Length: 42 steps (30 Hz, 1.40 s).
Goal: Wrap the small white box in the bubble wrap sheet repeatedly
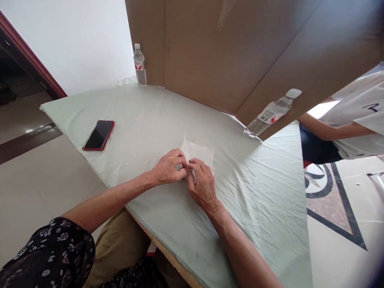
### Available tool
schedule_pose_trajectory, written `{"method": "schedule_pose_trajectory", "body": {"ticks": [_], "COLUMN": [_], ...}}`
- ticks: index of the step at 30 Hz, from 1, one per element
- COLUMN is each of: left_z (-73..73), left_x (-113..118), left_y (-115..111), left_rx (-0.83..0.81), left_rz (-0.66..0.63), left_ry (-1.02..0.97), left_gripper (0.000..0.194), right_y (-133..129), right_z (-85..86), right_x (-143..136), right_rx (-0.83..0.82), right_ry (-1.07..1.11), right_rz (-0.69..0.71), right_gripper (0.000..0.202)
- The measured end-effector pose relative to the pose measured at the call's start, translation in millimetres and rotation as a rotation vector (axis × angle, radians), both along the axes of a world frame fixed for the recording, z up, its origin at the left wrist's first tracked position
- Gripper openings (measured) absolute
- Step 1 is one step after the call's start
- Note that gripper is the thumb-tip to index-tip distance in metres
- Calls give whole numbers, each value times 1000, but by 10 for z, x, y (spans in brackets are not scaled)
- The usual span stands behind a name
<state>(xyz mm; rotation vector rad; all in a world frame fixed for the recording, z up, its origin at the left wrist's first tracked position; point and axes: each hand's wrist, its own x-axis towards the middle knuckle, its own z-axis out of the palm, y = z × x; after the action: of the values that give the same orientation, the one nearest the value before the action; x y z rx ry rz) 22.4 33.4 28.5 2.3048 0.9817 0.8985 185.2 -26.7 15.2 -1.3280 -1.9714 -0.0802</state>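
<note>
A thin white square of tissue (201, 152) lies on the cloth-covered table, partly hidden under both hands. My left hand (169, 167) is at its left side, thumb and fingers closed in a pinch at the tissue's near edge. From the right, my right hand (202, 180) meets it, with thumb and fingertips also pinched at that edge. The fingertips of the two hands almost touch. The tissue's far left corner stands up a little. Its near part is covered by the fingers.
A black phone in a red case (99, 135) lies on the pale green tablecloth (144, 120). A large cardboard panel (204, 52) stands behind, with one water bottle (140, 66) at its left and another bottle (271, 114) at its right. A person (354, 124) is beyond the panel.
</note>
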Motion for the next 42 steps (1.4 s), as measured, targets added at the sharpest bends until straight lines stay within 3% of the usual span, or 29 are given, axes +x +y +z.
{"method": "schedule_pose_trajectory", "body": {"ticks": [4, 8, 12, 15, 18, 21, 24, 28, 34, 38, 42], "left_z": [-153, -244, -277, -282, -279, -279, -288, -299, -279, -263, -268], "left_x": [50, 61, 52, 40, 32, 33, 36, 40, 47, 49, 51], "left_y": [-30, -14, 18, 26, 21, 8, -17, -64, -94, -89, -80], "left_rx": [194, 232, 221, 235, 253, 253, 264, 272, 266, 256, 195], "left_rz": [22, 45, -7, -3, 15, 17, -2, -20, -18, -24, -40], "left_ry": [-78, -95, -124, -133, -107, -89, -113, -116, -47, -26, -26], "left_gripper": [10, 17, 21, 20, 18, 19, 20, 19, 15, 13, 11], "right_y": [20, 31, -59, -201, -324, -350, -273, -115, -34, -50, -10], "right_z": [18, 122, 292, 351, 305, 238, 229, 208, 91, 193, 260], "right_x": [6, 52, 254, 476, 640, 660, 557, 404, 260, 134, 59], "right_rx": [-39, -42, -31, -240, -515, -726, -833, -818, -545, -461, -484], "right_ry": [5, 51, 108, 215, 297, 385, 504, 597, 540, 398, 461], "right_rz": [9, 22, -147, -326, -445, -456, -449, -424, -376, -397, -329], "right_gripper": [24, 19, 13, 20, 39, 63, 78, 81, 74, 71, 71]}}
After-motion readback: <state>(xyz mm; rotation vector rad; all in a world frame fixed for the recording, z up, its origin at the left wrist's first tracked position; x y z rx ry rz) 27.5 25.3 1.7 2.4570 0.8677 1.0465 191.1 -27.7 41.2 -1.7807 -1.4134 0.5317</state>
